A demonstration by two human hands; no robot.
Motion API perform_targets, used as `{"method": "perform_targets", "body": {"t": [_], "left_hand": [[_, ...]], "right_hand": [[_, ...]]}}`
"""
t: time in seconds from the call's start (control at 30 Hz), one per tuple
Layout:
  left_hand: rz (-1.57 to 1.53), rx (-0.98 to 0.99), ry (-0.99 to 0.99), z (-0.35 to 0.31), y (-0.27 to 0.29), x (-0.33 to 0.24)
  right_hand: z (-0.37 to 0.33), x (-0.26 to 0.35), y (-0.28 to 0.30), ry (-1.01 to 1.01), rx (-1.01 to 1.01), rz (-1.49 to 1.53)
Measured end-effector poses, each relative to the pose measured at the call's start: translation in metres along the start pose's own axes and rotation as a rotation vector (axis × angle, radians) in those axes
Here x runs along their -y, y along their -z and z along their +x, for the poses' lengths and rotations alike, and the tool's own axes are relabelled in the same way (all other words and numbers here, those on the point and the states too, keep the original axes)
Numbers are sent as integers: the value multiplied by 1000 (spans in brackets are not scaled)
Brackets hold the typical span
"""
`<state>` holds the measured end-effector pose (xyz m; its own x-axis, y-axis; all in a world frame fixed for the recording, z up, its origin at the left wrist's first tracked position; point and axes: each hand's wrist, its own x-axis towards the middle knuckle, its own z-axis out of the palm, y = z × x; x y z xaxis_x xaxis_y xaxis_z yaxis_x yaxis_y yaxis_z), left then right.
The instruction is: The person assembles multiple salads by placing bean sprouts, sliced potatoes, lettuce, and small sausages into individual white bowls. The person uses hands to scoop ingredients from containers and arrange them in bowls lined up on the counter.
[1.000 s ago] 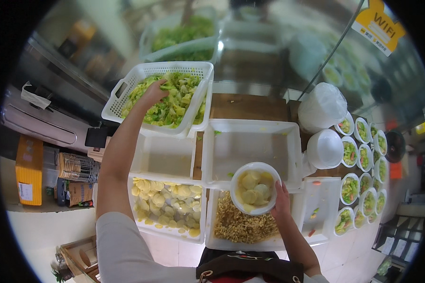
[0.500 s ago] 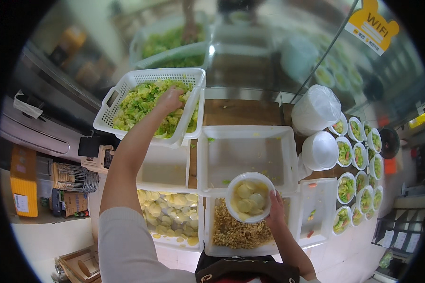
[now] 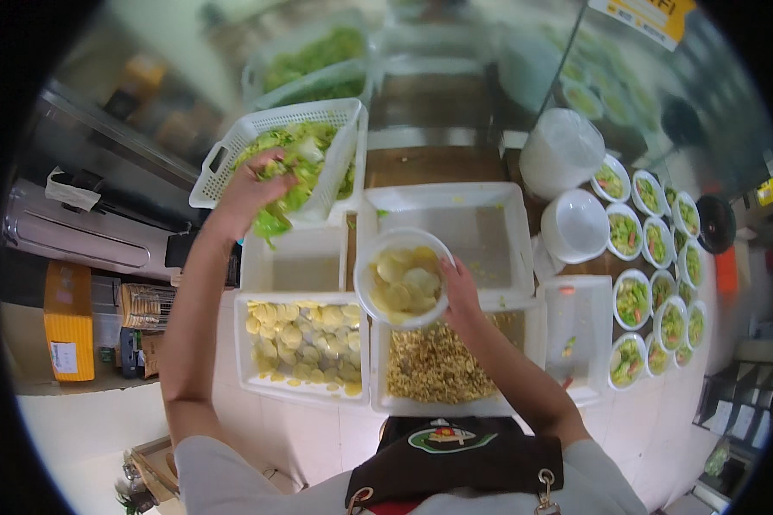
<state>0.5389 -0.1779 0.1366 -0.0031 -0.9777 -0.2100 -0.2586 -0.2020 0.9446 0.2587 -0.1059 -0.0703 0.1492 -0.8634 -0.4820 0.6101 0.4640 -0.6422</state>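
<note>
Left hand: by one hand (image 3: 256, 190), one loose bunch of green leaves (image 3: 290, 196) is held at the near side of one white basket (image 3: 338, 176); some leaves hang over its edge.
Right hand: by the other hand (image 3: 460, 296), one white bowl (image 3: 363, 287) is gripped at its right rim; the fingers below it are partly hidden.
Bowl content: several pale round slices (image 3: 408, 283), overlapping, not countable exactly.
Bowl position: above the trays, partly over the brown chopped pieces (image 3: 434, 365).
Trays: five white trays (image 3: 485, 249) are counted before and beside the basket.
Bowl stacks: two stacks (image 3: 573, 226) are placed on the desk (image 3: 438, 163).
Filled bowls: at least twelve salad bowls (image 3: 632, 299) are seen at right.
</note>
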Motion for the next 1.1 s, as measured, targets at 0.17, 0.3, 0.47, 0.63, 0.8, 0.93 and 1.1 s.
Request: {"method": "perform_targets", "body": {"t": [0.17, 0.3, 0.47, 0.63, 0.8, 0.93, 1.1], "left_hand": [[314, 130, -187, -37, -134, 66], [810, 104, -363, -84, -232, 89], [559, 232, -391, -99, -260, 73], [396, 223, -427, -99, -274, 59], [266, 218, -416, -94, -276, 42], [58, 171, -288, -93, -270, 38], [382, 192, -551, -86, -269, 68]], "right_hand": [[-12, -5, 5, 46, -7, 106], [-39, 1, 34, 189, -51, 122], [-62, 28, 80, 239, -123, 130], [-93, 55, 87, 215, -182, 125], [-100, 59, 95, 208, -212, 175], [-99, 56, 92, 171, -146, 232], [-90, 47, 88, 167, -66, 212]]}}
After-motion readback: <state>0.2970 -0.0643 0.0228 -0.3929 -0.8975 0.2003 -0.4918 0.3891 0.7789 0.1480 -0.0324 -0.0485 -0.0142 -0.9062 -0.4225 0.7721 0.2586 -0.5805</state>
